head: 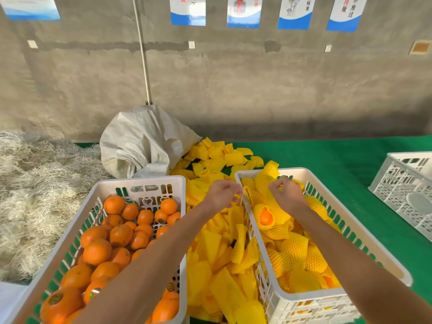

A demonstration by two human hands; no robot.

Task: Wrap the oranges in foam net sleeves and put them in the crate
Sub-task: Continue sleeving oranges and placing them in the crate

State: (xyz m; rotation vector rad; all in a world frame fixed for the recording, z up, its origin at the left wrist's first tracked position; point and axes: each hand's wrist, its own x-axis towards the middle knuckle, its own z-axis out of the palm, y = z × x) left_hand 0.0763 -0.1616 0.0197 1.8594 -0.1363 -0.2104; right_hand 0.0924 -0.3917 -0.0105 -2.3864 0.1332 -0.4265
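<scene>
Right now I see both hands reaching forward. My right hand [286, 194] is over the far end of the white crate [346, 293], fingers curled on a wrapped orange [265, 181] atop the sleeved fruit. My left hand [222, 192] hovers between the crates, fingers curled; whether it pinches a foam net sleeve [233, 291] from the pile beneath, I cannot tell. Bare oranges [97, 251] fill the crate [140, 181] left of my left forearm.
</scene>
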